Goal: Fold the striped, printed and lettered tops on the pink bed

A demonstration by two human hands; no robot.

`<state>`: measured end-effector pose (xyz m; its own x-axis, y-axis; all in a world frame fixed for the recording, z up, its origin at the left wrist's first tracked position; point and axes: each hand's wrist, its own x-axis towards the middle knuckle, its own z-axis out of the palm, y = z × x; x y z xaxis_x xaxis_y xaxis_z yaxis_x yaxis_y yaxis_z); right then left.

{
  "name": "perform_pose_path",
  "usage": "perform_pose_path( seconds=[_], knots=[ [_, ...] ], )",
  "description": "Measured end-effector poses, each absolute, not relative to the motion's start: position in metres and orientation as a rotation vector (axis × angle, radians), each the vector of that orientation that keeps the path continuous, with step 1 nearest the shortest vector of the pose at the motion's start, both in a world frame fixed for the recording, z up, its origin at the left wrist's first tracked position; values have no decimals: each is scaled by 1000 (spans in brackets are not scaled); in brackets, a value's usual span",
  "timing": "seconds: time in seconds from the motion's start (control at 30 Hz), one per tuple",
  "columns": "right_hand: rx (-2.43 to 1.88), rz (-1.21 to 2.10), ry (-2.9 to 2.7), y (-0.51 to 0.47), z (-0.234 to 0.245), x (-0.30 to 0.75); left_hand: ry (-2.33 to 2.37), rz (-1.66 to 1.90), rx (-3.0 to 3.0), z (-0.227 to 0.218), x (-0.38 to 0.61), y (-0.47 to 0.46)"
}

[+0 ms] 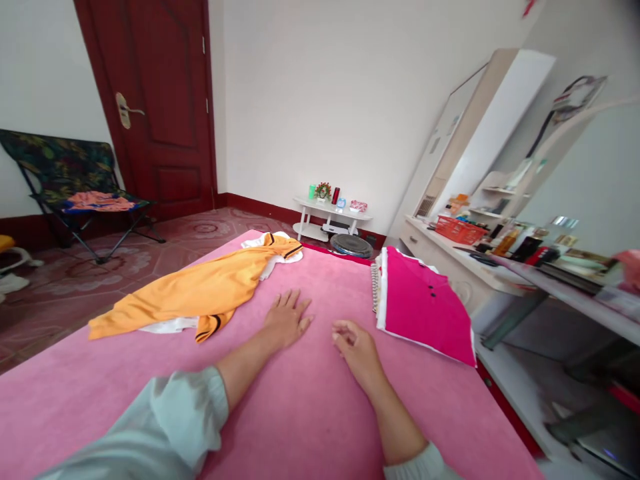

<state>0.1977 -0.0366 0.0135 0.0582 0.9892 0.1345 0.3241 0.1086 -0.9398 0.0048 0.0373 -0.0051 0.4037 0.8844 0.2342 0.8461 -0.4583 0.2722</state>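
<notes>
My left hand point(287, 320) lies flat on the pink bed cover point(300, 413), fingers spread, holding nothing. To its left is an orange shirt point(185, 293) with black-striped cuffs, laid out over white clothing point(173, 325) that shows at its edges. My right hand point(357, 350) is just above or on the cover, fingers loosely curled with a gap before the thumb, and nothing shows in it. On its right sits a stack of folded clothes, with a bright pink shirt point(425, 300) with dark buttons on top and white and patterned edges beneath.
A dressing table point(450, 253) with a red basket point(460, 230) and bottles stands along the right side. Beyond the bed is a low white table point(313, 230) holding small items. A folding chair point(65, 167) with clothing on it stands by the dark red door point(160, 100).
</notes>
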Motion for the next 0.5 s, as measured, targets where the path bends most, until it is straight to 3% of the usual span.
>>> perform_pose_path(
  seconds=[0.17,0.3,0.5],
  knots=[
    [-1407,412,-1210,-14,17,259,1600,514,2518,-6,6,38],
    [-1616,-136,-1322,11,52,337,1615,541,2510,-4,4,37],
    [-1791,-157,-1375,46,96,432,1614,596,2498,-7,7,38]
  ],
)
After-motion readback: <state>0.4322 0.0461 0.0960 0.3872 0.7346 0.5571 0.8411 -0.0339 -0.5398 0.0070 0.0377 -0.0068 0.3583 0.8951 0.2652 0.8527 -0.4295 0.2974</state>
